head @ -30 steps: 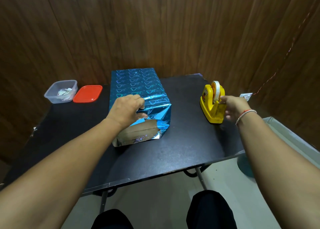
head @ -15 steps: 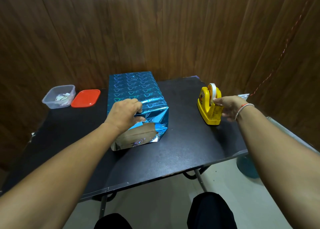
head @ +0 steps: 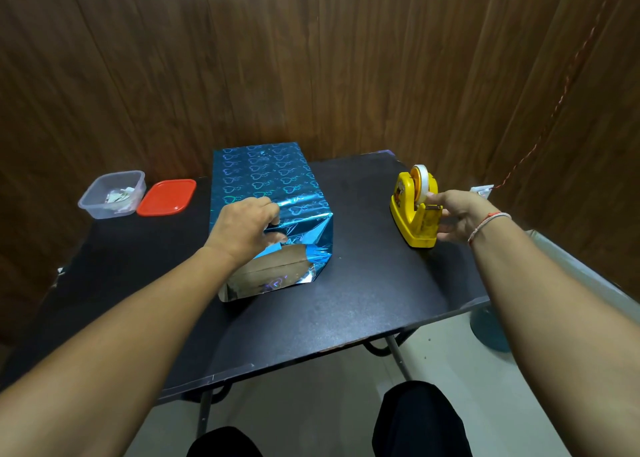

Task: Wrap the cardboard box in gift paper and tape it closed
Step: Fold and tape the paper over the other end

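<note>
A cardboard box (head: 277, 269) wrapped in shiny blue gift paper (head: 263, 176) lies on the black table (head: 363, 300). Its near end is partly uncovered, and brown cardboard shows there between folded flaps. My left hand (head: 242, 229) rests on the box's near top edge, with curled fingers holding the folded paper down. To the right stands a yellow tape dispenser (head: 414, 210) with a white tape roll (head: 419, 179). My right hand (head: 457, 217) is at the dispenser's near end, thumb and fingers pinching at the cutter where the tape end sits.
A clear plastic container (head: 112, 193) with scraps and its red lid (head: 167, 197) sit at the table's back left. Wood panel walls close in behind and to the right. A red cord (head: 554, 110) runs down the right wall. My knees show under the near table edge.
The view shifted slightly. My right hand slid from the dispenser's side to its near cutter end. My left hand stays on the box's folded paper.
</note>
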